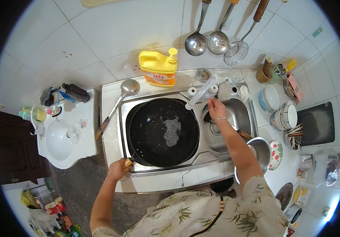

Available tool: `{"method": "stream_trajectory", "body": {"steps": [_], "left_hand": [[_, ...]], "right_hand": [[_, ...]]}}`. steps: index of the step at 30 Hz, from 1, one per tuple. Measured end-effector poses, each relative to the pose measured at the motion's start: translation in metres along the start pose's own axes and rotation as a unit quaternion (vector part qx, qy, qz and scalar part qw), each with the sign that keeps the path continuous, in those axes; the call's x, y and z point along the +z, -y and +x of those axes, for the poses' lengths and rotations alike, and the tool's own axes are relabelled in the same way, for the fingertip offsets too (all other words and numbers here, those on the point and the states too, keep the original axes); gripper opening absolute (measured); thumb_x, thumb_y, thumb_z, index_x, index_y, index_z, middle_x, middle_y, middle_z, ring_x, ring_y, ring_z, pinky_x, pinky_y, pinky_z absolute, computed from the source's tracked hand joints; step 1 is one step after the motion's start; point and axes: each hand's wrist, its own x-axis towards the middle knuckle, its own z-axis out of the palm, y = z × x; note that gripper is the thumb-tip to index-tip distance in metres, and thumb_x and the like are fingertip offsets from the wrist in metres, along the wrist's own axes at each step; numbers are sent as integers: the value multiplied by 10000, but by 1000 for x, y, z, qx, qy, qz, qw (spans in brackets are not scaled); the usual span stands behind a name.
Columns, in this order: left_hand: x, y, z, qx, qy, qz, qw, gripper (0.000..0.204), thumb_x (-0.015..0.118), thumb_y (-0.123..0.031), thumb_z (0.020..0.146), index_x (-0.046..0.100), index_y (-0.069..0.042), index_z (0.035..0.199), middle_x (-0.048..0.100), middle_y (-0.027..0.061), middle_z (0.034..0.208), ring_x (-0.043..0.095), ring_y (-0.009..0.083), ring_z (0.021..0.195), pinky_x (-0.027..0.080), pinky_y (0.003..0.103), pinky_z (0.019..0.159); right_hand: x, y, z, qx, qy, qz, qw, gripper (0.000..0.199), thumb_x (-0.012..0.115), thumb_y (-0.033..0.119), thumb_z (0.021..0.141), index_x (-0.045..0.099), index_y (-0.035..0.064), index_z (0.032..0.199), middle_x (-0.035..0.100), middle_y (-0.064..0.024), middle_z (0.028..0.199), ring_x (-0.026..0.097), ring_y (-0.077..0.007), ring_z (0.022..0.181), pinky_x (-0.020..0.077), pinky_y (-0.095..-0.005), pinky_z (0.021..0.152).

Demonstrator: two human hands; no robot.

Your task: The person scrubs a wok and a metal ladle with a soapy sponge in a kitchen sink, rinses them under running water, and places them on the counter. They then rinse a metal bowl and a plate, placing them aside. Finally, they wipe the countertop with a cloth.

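A large black wok (146, 126) fills the left basin of the steel sink (201, 156), with a small patch of water or suds at its bottom. My left hand (119, 169) is closed round the wok's handle (129, 162), which has a wooden end. Above the right basin (237, 114), my right hand (216, 108) has its fingers drawn together; whatever is between them, if anything, is too small to make out. It is just right of the white faucet (199, 94), whose spout points over the wok's rim. Beneath that hand lies a dark utensil, with a wooden handle (244, 134) leaning on the basin's edge.
Behind the sink stands a yellow detergent jug (159, 71); a ladle (129, 89) lies left of the wok. Ladles and a strainer (236, 52) hang on the wall. Stacked bowls (284, 116), a metal bowl (260, 152) and a plate (276, 154) crowd the right counter. A washbasin (59, 138) stands left.
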Motion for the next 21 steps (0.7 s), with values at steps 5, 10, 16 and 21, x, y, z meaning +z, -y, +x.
{"method": "stream_trajectory", "body": {"steps": [5, 10, 16, 21], "left_hand": [[9, 2, -3, 6, -10, 16, 1000, 329, 705, -308, 742, 597, -59, 929, 642, 176, 797, 628, 352, 753, 492, 428, 667], [7, 7, 7, 21, -28, 41, 999, 349, 690, -355, 755, 587, -55, 901, 641, 162, 776, 629, 350, 733, 494, 426, 649], [0, 5, 9, 39, -27, 96, 994, 402, 668, -428, 758, 589, -50, 870, 644, 143, 750, 638, 316, 686, 501, 416, 627], [1, 13, 14, 87, -76, 112, 987, 418, 687, -448, 736, 574, -55, 822, 626, 130, 709, 628, 299, 635, 506, 393, 574]], "right_hand": [[12, 91, 36, -15, 106, -127, 986, 443, 576, 310, 858, 517, 29, 1196, 641, -204, 936, 613, -363, 873, 481, -406, 777], [27, 96, 52, -25, 156, -125, 979, 484, 582, 302, 847, 503, -30, 1191, 619, -229, 1018, 584, -371, 972, 448, -409, 859], [30, 101, 51, -35, 179, -183, 966, 364, 568, 201, 840, 515, 66, 1174, 617, -215, 980, 596, -357, 932, 475, -406, 792], [27, 95, 54, -53, 219, -214, 950, 426, 518, 211, 852, 462, 89, 1257, 601, -232, 1039, 581, -369, 980, 457, -418, 843]]}}
